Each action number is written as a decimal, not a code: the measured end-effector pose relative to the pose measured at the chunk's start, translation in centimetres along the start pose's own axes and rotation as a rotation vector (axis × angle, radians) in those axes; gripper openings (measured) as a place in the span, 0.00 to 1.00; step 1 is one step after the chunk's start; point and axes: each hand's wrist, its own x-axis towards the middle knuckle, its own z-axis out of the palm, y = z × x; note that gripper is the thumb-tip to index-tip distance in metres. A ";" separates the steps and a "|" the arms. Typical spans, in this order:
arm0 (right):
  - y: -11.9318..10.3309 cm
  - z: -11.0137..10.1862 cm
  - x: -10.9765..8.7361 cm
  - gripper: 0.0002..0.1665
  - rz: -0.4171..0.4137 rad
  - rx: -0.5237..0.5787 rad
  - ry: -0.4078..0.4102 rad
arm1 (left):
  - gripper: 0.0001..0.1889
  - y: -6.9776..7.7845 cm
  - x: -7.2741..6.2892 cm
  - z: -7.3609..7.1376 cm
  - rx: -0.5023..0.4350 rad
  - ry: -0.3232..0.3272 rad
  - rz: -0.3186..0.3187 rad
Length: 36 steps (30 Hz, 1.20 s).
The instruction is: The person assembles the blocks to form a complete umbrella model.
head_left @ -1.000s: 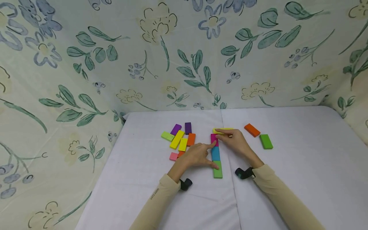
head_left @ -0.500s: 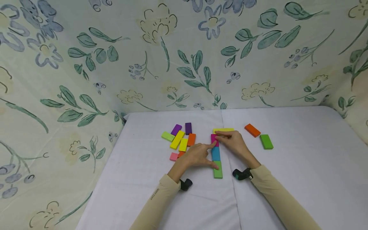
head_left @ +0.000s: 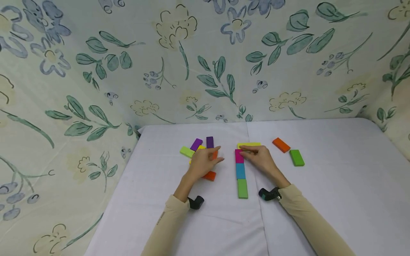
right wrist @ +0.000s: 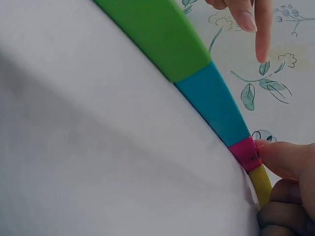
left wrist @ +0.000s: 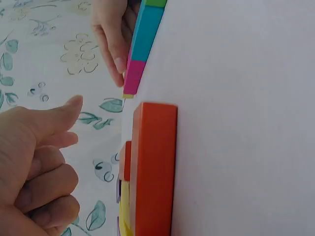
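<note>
The left grip [head_left: 204,163] is spread, thumb and forefinger apart, over loose blocks [head_left: 209,142] towards the worktop's [head_left: 144,170] far left corner; half a second earlier it spanned the magenta block [head_left: 238,156] and near-end green block [head_left: 242,189]. The right grip [head_left: 261,160] is unmoved: thumb against magenta, forefinger at the crosswise yellow block [head_left: 251,144] nearer the far edge; whether it pinches either, I cannot tell.

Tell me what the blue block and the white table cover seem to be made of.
The blue block: probably painted wood, though plastic is possible; smooth, low-sheen, evenly coloured faces.
The white table cover: likely fabric, matte, judging by its soft wrinkles and long crease.
</note>
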 end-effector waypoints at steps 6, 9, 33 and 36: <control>0.0 0.1 0.0 0.23 -0.002 0.012 0.003 | 0.23 -3.0 -1.3 -1.5 -0.066 0.150 -0.158; -0.1 0.0 -0.1 0.23 -0.001 0.010 0.002 | 0.22 -4.2 -2.0 -1.9 -0.064 0.179 -0.204; 0.1 0.1 0.0 0.22 -0.017 0.023 0.015 | 0.20 -6.1 -2.1 -2.7 -0.067 0.146 -0.348; 0.1 0.1 -0.1 0.21 -0.028 0.029 0.022 | 0.20 -6.1 -2.0 -2.8 -0.072 0.142 -0.359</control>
